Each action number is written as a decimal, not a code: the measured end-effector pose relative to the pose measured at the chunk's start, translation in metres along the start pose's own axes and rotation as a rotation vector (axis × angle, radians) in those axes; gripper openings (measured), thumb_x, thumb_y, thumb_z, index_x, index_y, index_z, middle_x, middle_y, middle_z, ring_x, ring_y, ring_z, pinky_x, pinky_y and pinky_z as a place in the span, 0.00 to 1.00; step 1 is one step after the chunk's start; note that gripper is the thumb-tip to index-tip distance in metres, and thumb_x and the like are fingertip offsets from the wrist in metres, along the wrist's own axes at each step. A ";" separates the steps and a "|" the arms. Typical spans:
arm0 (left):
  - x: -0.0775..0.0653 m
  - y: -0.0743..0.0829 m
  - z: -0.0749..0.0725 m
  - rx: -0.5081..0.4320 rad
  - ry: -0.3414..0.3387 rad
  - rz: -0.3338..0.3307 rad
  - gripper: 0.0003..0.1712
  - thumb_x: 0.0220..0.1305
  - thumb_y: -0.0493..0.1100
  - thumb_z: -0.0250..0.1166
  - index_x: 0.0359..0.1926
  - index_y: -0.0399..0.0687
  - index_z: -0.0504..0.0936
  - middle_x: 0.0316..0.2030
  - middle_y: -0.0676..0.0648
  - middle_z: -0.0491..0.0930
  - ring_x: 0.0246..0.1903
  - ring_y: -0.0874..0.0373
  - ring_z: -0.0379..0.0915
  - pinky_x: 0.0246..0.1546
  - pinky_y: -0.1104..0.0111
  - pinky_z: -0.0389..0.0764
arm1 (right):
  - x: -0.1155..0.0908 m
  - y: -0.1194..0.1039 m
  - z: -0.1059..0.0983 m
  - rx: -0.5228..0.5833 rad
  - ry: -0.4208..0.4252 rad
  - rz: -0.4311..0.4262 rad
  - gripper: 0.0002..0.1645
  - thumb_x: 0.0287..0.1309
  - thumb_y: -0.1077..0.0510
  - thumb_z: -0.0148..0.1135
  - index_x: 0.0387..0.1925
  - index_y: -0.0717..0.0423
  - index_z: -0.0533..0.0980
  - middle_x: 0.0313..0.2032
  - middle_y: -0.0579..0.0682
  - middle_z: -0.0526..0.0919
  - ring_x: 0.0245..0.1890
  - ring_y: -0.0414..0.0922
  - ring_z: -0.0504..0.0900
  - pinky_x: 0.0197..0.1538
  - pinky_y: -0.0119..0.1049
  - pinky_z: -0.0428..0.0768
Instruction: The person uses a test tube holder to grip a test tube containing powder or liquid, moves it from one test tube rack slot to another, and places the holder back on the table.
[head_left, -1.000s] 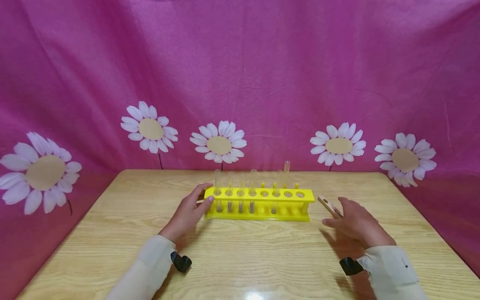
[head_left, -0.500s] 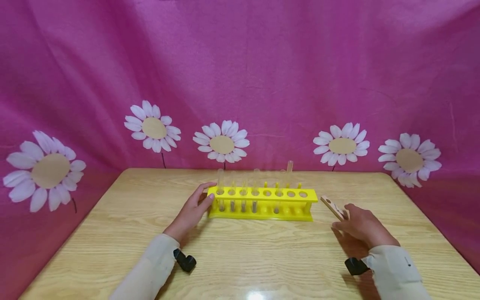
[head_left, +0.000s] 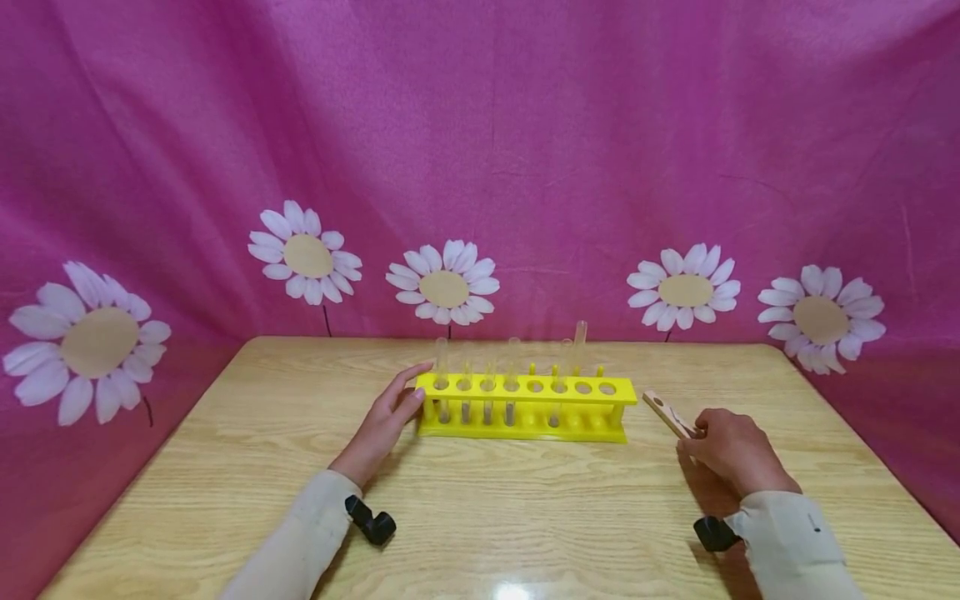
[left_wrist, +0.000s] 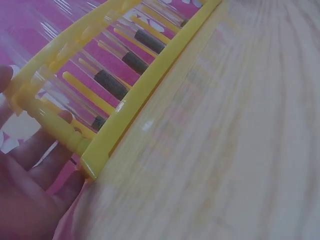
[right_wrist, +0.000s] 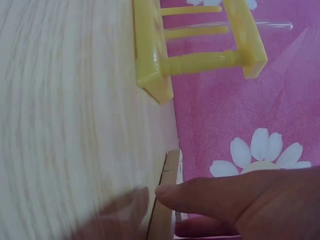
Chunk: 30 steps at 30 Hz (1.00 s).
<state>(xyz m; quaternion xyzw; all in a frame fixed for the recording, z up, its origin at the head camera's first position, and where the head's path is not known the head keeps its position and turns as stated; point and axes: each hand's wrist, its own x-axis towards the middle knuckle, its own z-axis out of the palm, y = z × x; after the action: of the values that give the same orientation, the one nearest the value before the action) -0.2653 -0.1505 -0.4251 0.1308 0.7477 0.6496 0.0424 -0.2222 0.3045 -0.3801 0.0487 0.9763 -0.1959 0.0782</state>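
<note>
A yellow test tube rack (head_left: 625, 392) stands on the table, with several clear test tubes (left_wrist: 111, 84) in its holes. Dark material fills the bottoms of these tubes. Another clear tube (head_left: 581, 335) sits upside down on a back peg. My left hand (head_left: 381, 427) grips the rack's left end, thumb at the top bar and fingers behind the end post (left_wrist: 56, 120). To the right of the rack lies a wooden test tube holder (head_left: 663, 408), slanting toward my right hand (head_left: 738, 452). That hand pinches its near end, the thumb (right_wrist: 172, 195) along one side; the other fingers are partly hidden.
The wooden table (head_left: 517, 508) spreads out in front of the rack. Close behind its back edge hangs a magenta curtain (head_left: 487, 133) printed with white daisies. Each sleeve cuff carries a small black camera (head_left: 716, 533).
My right hand has slid back along the wooden holder, and its fingers have come together on the near end. My left hand stays at the rack. The head view has shifted slightly.
</note>
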 end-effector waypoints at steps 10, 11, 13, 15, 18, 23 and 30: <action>0.000 -0.001 -0.002 -0.041 -0.008 0.027 0.27 0.73 0.54 0.51 0.70 0.67 0.61 0.66 0.44 0.64 0.63 0.49 0.62 0.68 0.54 0.58 | 0.002 0.000 0.000 -0.034 0.057 0.000 0.18 0.54 0.55 0.66 0.36 0.69 0.78 0.27 0.55 0.77 0.28 0.50 0.70 0.31 0.41 0.70; 0.000 -0.002 -0.002 -0.044 -0.012 0.028 0.27 0.73 0.55 0.51 0.70 0.67 0.61 0.67 0.45 0.62 0.64 0.49 0.61 0.68 0.54 0.58 | 0.002 0.000 0.001 -0.035 0.054 0.006 0.18 0.54 0.56 0.66 0.36 0.69 0.78 0.26 0.55 0.77 0.28 0.50 0.70 0.31 0.40 0.70; -0.001 -0.002 -0.001 -0.040 -0.014 0.026 0.27 0.73 0.56 0.51 0.70 0.68 0.62 0.70 0.49 0.58 0.66 0.50 0.58 0.68 0.54 0.58 | 0.003 0.000 0.002 -0.038 0.053 0.015 0.17 0.54 0.56 0.66 0.36 0.69 0.78 0.26 0.55 0.76 0.27 0.50 0.70 0.31 0.40 0.70; -0.002 -0.003 -0.001 -0.038 -0.021 0.021 0.27 0.72 0.57 0.51 0.70 0.70 0.62 0.71 0.51 0.57 0.68 0.52 0.55 0.69 0.54 0.57 | 0.003 0.000 0.003 -0.050 0.057 0.017 0.17 0.54 0.56 0.66 0.35 0.70 0.78 0.25 0.55 0.76 0.27 0.50 0.70 0.30 0.40 0.70; -0.002 -0.004 0.000 -0.038 -0.024 0.020 0.26 0.72 0.58 0.52 0.69 0.73 0.62 0.70 0.52 0.57 0.68 0.54 0.54 0.69 0.54 0.56 | 0.004 0.001 0.003 -0.068 0.067 0.008 0.16 0.54 0.56 0.66 0.34 0.70 0.78 0.25 0.55 0.76 0.27 0.50 0.70 0.30 0.40 0.70; -0.001 -0.004 0.000 -0.042 -0.023 0.023 0.27 0.71 0.59 0.52 0.69 0.74 0.63 0.70 0.52 0.59 0.68 0.54 0.55 0.69 0.55 0.57 | 0.005 0.001 0.004 -0.078 0.083 -0.009 0.15 0.54 0.57 0.66 0.32 0.69 0.79 0.23 0.54 0.76 0.25 0.50 0.69 0.29 0.39 0.69; -0.001 -0.007 -0.001 -0.063 -0.019 0.012 0.27 0.72 0.57 0.52 0.70 0.70 0.62 0.70 0.52 0.58 0.69 0.54 0.54 0.69 0.54 0.56 | 0.005 0.002 0.005 -0.063 0.073 0.000 0.15 0.55 0.55 0.66 0.28 0.67 0.82 0.21 0.52 0.77 0.24 0.49 0.69 0.28 0.39 0.69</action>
<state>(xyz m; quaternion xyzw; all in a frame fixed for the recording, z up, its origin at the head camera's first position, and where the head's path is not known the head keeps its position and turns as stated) -0.2657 -0.1521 -0.4324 0.1399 0.7257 0.6718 0.0497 -0.2259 0.3052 -0.3862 0.0536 0.9842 -0.1630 0.0442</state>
